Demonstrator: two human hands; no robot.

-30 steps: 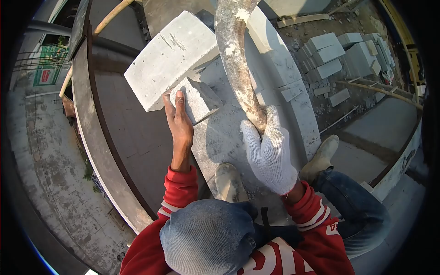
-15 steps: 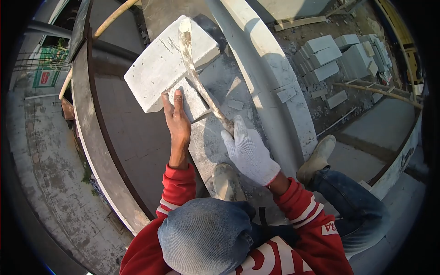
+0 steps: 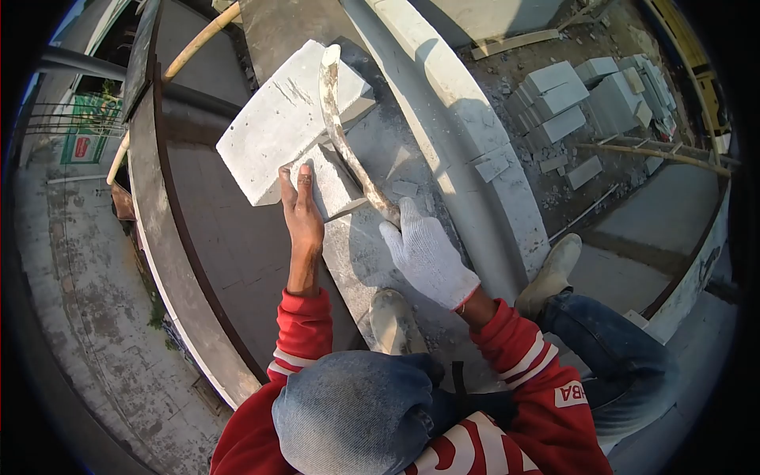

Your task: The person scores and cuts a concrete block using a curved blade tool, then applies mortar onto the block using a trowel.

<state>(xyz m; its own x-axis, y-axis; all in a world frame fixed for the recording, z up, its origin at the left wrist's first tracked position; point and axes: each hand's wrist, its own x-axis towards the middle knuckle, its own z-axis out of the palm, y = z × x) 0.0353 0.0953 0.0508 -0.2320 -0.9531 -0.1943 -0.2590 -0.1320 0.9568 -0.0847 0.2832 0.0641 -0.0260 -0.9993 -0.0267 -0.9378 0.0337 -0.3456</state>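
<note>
Sleeves (image 3: pixel 514 348): red, white stripes. Knitted glove (image 3: pixel 431 257): white. Rectangular masonry block (image 3: pixel 277 119): whitish grey. Denim trouser leg (image 3: pixel 606 340): blue. Curved bamboo pole (image 3: pixel 202 39): yellowish tan.

Sleeve patch (image 3: pixel 570 394) reads "BA"; banner (image 3: pixel 84 142) illegible

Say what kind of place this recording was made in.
Most likely a building site, seen from a raised spot: pale blocks are stacked on the rubble-strewn ground, a bamboo pole stands at the edge, and a large white block lies by the person's bare left hand.
</note>
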